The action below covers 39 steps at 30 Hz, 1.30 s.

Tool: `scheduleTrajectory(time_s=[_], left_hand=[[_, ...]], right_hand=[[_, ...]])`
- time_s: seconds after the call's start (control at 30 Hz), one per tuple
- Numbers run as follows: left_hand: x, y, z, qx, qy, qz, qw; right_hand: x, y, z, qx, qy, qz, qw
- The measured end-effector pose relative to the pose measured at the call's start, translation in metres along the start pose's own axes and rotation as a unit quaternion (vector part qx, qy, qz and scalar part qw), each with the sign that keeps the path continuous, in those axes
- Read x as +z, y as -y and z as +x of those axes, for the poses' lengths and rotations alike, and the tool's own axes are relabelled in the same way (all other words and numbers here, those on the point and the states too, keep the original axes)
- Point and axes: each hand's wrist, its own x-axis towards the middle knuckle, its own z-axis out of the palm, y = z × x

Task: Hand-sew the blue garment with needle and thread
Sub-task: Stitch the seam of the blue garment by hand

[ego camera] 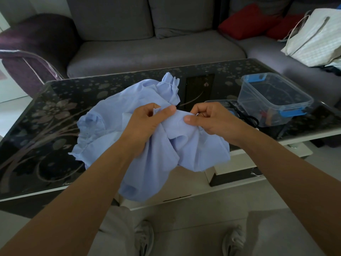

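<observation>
A light blue garment (pixel 129 100) with ruffled cuffs lies bunched on the near half of a dark glass table (pixel 46 117) and hangs over its front edge. My left hand (pixel 147 121) grips a fold of the cloth between thumb and curled fingers. Just to its right, my right hand (pixel 212 119) pinches the same stretch of fabric, thumb on top. A small pale glint shows at the right fingertips; I cannot tell whether it is the needle. No thread is visible.
A clear plastic box (pixel 273 97) with blue clips stands on the table's right side, its lid (pixel 221 103) and dark scissors (pixel 249 118) beside it. A grey sofa (pixel 147 52) with red cushions (pixel 247 21) and a white bag (pixel 317 37) lies beyond. My shoes (pixel 234 239) are below.
</observation>
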Motion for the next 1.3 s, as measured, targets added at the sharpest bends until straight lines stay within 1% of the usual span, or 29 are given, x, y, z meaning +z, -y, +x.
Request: scheduleTrajectory(time_s=[0.1,0.23,0.33,0.43,0.53,0.6,0.7,0.87,0.97,1.3], left_hand=[[-0.003,0.001,-0.001,-0.028,0.035,0.022,0.999],[-0.003,0.003,0.000,-0.041,0.050,-0.008,0.998],[-0.002,0.004,0.000,-0.038,0.052,-0.008,0.998],[-0.002,0.004,0.001,-0.034,0.048,-0.003,0.998],[-0.002,0.003,0.001,-0.031,0.039,0.005,0.999],[-0.001,0.002,0.001,-0.030,0.038,0.001,0.999],[0.000,0.002,0.001,-0.034,0.036,-0.008,0.999],[-0.001,0.005,0.005,-0.048,0.038,-0.007,0.998],[-0.003,0.007,0.005,-0.052,0.043,-0.001,0.998],[-0.003,0.006,0.005,-0.055,0.047,0.002,0.997]], right_hand=[[0.000,0.000,-0.001,0.001,0.001,-0.007,1.000],[0.002,0.000,0.000,-0.002,0.006,-0.020,1.000],[0.002,-0.001,0.000,-0.007,0.006,-0.030,1.000],[0.001,-0.003,0.002,0.003,-0.022,-0.041,0.999],[-0.001,-0.004,0.004,0.028,-0.047,-0.001,0.999],[-0.003,-0.005,0.002,0.000,-0.036,0.001,0.999],[-0.005,-0.006,-0.004,-0.063,-0.010,-0.044,0.997],[-0.003,-0.007,-0.008,-0.122,-0.038,-0.104,0.986],[-0.004,-0.010,-0.007,-0.127,-0.045,-0.115,0.984],[-0.005,-0.010,-0.008,-0.113,-0.031,-0.117,0.986]])
